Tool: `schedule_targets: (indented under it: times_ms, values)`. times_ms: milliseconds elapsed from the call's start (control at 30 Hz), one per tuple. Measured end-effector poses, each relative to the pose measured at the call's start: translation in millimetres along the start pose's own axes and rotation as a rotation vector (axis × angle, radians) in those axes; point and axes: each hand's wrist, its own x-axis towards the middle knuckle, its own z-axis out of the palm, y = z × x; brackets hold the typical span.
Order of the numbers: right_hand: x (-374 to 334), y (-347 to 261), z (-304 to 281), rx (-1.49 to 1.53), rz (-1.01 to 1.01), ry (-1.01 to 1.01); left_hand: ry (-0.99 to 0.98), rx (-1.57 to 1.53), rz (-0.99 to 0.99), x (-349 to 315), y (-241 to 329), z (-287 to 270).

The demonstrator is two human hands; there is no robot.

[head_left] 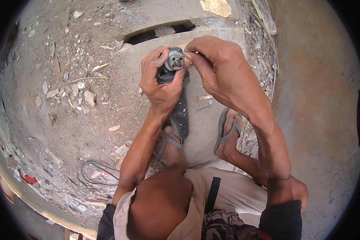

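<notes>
A dark angle grinder (180, 116) stands or lies between my feet, its bare round spindle flange (176, 62) facing up, with no disc on it. My left hand (160, 84) is closed around the grinder's head, thumb on one side and fingers on the other. Just right of the flange, my right hand (222, 66) pinches with thumb and forefinger at the head's edge. Whatever sits between those fingertips is too small or hidden to make out. A short flat brassy metal piece (204, 97) rests on the concrete slab (202, 120) below my right hand.
Beyond the grinder, a dark slot (148, 37) opens in the concrete. Stones and wood chips (90, 97) litter the dirt at left. A black cable (90, 172) coils near my left forearm. My sandalled feet (174, 148) flank the slab, and smooth brown ground (316, 100) runs along the right.
</notes>
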Motion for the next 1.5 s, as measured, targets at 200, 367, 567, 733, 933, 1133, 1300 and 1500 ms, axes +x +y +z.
schedule_targets:
  times_ms: [200, 367, 567, 733, 933, 1133, 1300, 1500]
  values:
    - [-12, -11, 9, -0.136, 0.036, -0.064, -0.013, -0.016, 0.015, 0, -5, -1]
    - [-14, -11, 13, -0.208, 0.029, -0.076, -0.020, -0.004, 0.028, -1, -4, 0]
    - [-11, -19, 12, -0.248, 0.024, -0.113, -0.031, 0.005, 0.046, 0, 1, 3]
    - [-9, -23, 9, -0.295, 0.063, -0.149, -0.057, 0.048, 0.061, 0, 6, 4]
    - [-10, -22, 14, -0.359, 0.006, -0.119, -0.067, 0.055, 0.058, -1, 6, 4]
    - [-19, -20, 38, -0.547, -0.007, -0.058, -0.089, 0.082, 0.114, 0, 9, 9]
    - [-4, 12, 5, -0.287, 0.058, -0.077, -0.092, 0.128, 0.129, 0, 10, 12]
    - [21, 24, -22, -0.001, 0.198, -0.287, -0.113, 0.127, 0.082, 2, 11, 5]
